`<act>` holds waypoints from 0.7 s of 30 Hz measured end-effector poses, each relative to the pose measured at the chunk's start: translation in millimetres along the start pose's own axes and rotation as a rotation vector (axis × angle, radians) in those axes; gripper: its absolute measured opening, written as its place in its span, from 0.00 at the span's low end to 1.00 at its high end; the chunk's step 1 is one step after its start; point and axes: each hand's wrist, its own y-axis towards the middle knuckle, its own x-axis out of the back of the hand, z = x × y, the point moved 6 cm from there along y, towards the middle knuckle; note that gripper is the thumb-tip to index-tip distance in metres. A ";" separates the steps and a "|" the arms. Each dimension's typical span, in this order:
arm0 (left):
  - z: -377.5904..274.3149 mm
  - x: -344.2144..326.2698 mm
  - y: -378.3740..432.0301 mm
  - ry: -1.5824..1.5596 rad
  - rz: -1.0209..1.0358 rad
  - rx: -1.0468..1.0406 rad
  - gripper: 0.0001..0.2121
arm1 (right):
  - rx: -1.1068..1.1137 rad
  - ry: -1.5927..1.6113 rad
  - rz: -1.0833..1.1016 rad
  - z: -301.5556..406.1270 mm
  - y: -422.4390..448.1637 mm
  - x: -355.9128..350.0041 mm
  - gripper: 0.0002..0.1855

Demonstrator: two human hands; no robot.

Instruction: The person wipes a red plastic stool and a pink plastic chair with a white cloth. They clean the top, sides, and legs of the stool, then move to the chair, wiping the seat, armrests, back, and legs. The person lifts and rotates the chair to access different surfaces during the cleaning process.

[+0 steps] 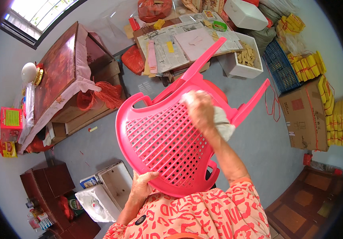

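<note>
A pink plastic armchair (165,143) is tipped in front of me, its perforated backrest facing up and two of its legs pointing away. My left hand (143,183) grips the rim of the backrest close to my body, thumb on top. Bunched in my right hand (200,110) is a white cloth (222,122), pressed against the solid pink band beyond the holes. Part of the cloth hangs down on the right side of my wrist. The rest of the chair is largely hidden beneath the backrest.
Ahead stands a low table with newspaper (174,34), beside a white foam box (246,71) of yellowish pieces. A cloth-draped table (57,68) is at left. Foam boxes (116,179) lie on the floor near my left. At right are a cardboard box (303,116) and a blue crate (280,65).
</note>
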 end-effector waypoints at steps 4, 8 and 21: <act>3.9 3.0 -1.8 -0.009 -0.048 0.016 0.33 | 0.451 0.091 0.197 128.1 -36.7 9.7 0.14; 8.2 12.0 -4.4 0.002 -0.043 0.062 0.30 | 0.517 0.271 0.219 144.8 -35.3 17.9 0.12; 6.4 11.2 -5.7 0.057 -0.055 0.078 0.25 | -0.366 -0.269 0.098 -78.3 68.0 -48.2 0.09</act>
